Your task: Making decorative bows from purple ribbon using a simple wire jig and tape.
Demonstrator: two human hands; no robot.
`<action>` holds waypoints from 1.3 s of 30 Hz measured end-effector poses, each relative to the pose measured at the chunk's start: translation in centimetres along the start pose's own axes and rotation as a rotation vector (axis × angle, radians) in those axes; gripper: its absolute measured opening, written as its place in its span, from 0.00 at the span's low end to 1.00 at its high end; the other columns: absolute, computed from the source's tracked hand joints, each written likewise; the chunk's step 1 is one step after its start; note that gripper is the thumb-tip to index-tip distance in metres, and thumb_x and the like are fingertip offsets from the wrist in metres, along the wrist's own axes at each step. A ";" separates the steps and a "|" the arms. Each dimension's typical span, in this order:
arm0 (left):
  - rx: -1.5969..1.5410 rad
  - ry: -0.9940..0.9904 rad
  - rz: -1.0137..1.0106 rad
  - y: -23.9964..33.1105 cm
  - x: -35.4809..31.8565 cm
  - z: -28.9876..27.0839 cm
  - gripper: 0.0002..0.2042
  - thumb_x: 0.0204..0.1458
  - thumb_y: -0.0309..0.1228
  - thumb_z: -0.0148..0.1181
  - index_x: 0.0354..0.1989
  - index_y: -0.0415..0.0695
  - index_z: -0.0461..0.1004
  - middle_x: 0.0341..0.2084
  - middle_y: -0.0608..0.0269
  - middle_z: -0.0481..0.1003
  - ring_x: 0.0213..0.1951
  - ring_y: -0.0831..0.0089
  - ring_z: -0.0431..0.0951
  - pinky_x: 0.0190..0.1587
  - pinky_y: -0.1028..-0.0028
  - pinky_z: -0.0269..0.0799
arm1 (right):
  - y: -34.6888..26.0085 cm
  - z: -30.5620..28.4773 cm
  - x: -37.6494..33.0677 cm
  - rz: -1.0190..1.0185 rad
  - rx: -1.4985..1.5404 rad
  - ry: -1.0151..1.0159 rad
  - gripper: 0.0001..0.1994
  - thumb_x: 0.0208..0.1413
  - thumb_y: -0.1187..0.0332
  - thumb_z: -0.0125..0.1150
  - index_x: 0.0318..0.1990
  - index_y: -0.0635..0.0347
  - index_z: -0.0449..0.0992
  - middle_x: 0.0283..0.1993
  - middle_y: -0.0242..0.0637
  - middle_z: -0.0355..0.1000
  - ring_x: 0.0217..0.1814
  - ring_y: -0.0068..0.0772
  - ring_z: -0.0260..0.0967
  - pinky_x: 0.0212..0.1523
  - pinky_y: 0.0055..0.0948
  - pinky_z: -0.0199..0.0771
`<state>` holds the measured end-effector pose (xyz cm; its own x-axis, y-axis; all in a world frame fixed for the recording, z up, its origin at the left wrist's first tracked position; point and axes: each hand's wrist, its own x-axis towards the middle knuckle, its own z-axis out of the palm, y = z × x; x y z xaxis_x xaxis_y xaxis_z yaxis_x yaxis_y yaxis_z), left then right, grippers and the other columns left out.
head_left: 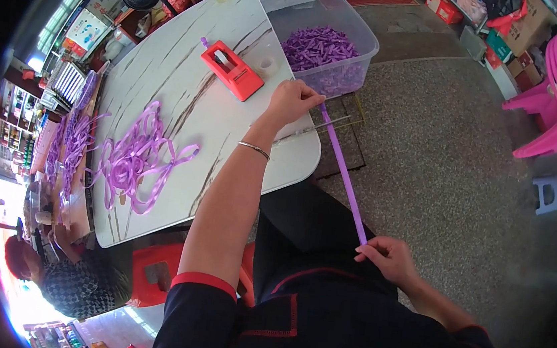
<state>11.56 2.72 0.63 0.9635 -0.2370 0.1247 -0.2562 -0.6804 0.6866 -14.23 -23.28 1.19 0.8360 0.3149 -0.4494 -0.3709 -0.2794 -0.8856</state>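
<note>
A purple ribbon (344,173) is stretched taut in the air beyond the table's right edge. My left hand (291,101), with a bracelet at its wrist, pinches the ribbon's far end by the table corner. The near end is pinched between thumb and fingers of my right hand (388,258), held low beside my lap. Close to my left hand, a thin metal rod (337,120) sticks out past the table edge and the ribbon crosses it; whether they touch I cannot tell. A loose heap of purple ribbon (133,167) lies on the marbled white table (228,135).
A red tape dispenser (233,72) and a clear tape roll (267,65) sit on the table. Beside it stands a clear plastic tub (364,48) of small purple pieces. Pink chairs (553,106) stand at right. Another person (73,282) sits at lower left near more ribbons.
</note>
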 end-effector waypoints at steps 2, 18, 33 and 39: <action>0.005 -0.015 -0.013 0.4 -0.1 -0.1 0.11 0.45 0.34 0.64 0.27 0.37 0.78 0.19 0.64 0.72 0.23 0.78 0.70 0.27 0.75 0.64 | -0.4 0.0 -0.3 0.057 0.033 -0.007 0.08 0.54 0.68 0.56 0.32 0.64 0.77 0.28 0.33 0.75 0.31 0.18 0.70 0.34 0.19 0.66; 0.000 -0.029 -0.009 0.2 -0.2 -0.4 0.11 0.45 0.34 0.63 0.27 0.36 0.78 0.18 0.62 0.73 0.23 0.77 0.71 0.27 0.74 0.65 | -4.8 -1.5 -2.4 -0.199 -0.087 -0.063 0.05 0.50 0.75 0.57 0.32 0.62 0.78 0.30 0.37 0.75 0.30 0.23 0.73 0.31 0.19 0.72; 0.031 -0.001 0.024 -0.2 0.1 -0.2 0.10 0.43 0.35 0.63 0.25 0.40 0.78 0.21 0.59 0.73 0.25 0.68 0.73 0.29 0.69 0.67 | -12.0 -5.0 2.4 -0.983 -0.154 -0.023 0.11 0.49 0.61 0.61 0.29 0.61 0.78 0.28 0.32 0.61 0.25 0.21 0.60 0.26 0.20 0.60; 0.028 -0.017 -0.015 -0.1 -0.1 -0.4 0.09 0.42 0.37 0.62 0.22 0.43 0.78 0.21 0.58 0.74 0.28 0.62 0.74 0.33 0.65 0.68 | -20.8 -5.8 9.6 -1.270 -0.326 -0.061 0.10 0.52 0.71 0.55 0.42 0.58 0.76 0.28 0.27 0.66 0.25 0.18 0.58 0.26 0.18 0.58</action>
<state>11.54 3.08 0.83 0.9658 -0.2383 0.1018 -0.2439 -0.7030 0.6680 3.84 -19.67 16.01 0.5054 0.5569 0.6591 0.7771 0.0384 -0.6282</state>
